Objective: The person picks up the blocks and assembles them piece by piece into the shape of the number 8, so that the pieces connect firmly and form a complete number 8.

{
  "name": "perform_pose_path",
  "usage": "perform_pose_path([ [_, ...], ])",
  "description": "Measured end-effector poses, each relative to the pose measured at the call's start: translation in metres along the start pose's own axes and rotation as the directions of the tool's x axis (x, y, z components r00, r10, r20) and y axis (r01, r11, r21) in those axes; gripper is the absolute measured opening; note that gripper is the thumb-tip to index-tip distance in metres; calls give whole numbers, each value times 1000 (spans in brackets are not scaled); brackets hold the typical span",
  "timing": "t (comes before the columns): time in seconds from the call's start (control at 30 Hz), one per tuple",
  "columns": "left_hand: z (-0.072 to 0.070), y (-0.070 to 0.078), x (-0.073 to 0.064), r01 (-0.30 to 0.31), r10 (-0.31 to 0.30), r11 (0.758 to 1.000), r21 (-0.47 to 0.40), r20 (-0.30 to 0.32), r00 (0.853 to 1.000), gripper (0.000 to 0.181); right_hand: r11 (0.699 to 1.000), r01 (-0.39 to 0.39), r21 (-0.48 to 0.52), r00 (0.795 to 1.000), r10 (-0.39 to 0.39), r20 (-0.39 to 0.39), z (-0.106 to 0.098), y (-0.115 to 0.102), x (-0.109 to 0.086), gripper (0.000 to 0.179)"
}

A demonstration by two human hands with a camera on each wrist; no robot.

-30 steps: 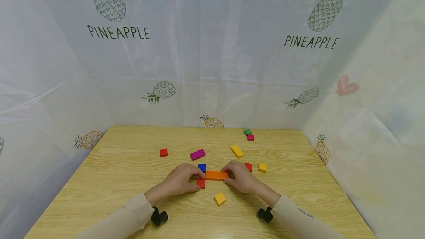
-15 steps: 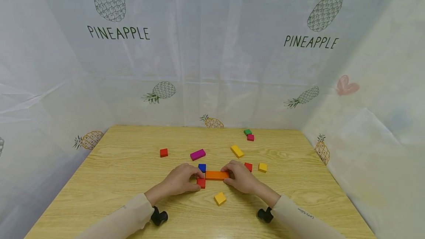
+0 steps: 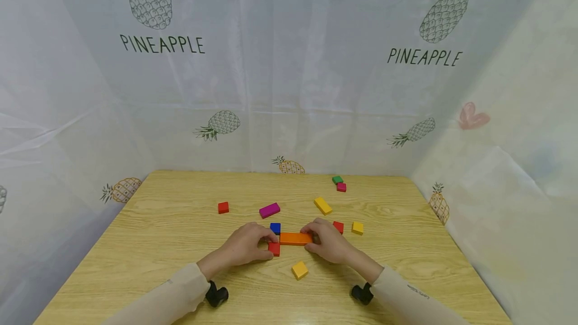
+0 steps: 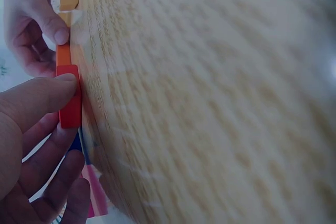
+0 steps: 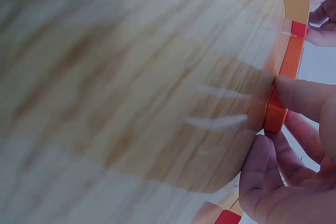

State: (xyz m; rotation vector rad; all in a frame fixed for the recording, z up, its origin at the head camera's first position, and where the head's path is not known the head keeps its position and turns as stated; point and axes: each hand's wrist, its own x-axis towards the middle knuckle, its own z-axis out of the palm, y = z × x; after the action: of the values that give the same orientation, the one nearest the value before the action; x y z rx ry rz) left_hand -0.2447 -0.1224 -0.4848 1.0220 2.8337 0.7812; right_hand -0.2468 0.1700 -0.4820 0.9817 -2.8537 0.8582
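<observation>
head view: high, facing forward-down, farther off; two wrist views: close, low over yellow wood-grained tabletop (image 3: 158, 229), turned sideways, both including orange oblong block (image 3: 292, 238)

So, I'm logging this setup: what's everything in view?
Orange block: 1, orange, right end in right hand
Red blocks: 3, red, one in left hand, one beyond right hand, one back left
Blue block: 1, blue, just past left hand
Purple block: 1, purple, further back, near middle
Yellow blocks: 3, yellow, one nearest front, one right of right hand, one long, further back
Green block: 1, green, far back, right of centre
Pink block: 1, pink, beside green one
Table: 1, pale wood, under blocks
Sheeting: count unclear, white with pineapple prints, behind and beside table
Wrist cameras: 2, black, at wrists
Sleeves: 2, beige, on forearms
Hands: 2, bare, mid-table
</observation>
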Motion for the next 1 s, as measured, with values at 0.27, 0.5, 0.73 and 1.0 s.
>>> perform_pose_path([
  [0.27,-1,1,-1,-1,1,1000,5,-2,1000,24,997,2,74,1000,-3,6,-8,2,-6,35],
  [0.5,-2,3,-1,-14,14,1000,2,-10,1000,23,996,25,90,999,-21,-40,-25,9,-15,36],
  [0.73,-2,2,-1,-12,12,1000,2,-5,1000,21,999,32,-11,989,-33,-144,-41,28,-22,38],
  [1.0,0,0,-1,-1,1,1000,-29,3,1000,22,997,13,-73,981,-26,-192,-46,56,-31,40],
])
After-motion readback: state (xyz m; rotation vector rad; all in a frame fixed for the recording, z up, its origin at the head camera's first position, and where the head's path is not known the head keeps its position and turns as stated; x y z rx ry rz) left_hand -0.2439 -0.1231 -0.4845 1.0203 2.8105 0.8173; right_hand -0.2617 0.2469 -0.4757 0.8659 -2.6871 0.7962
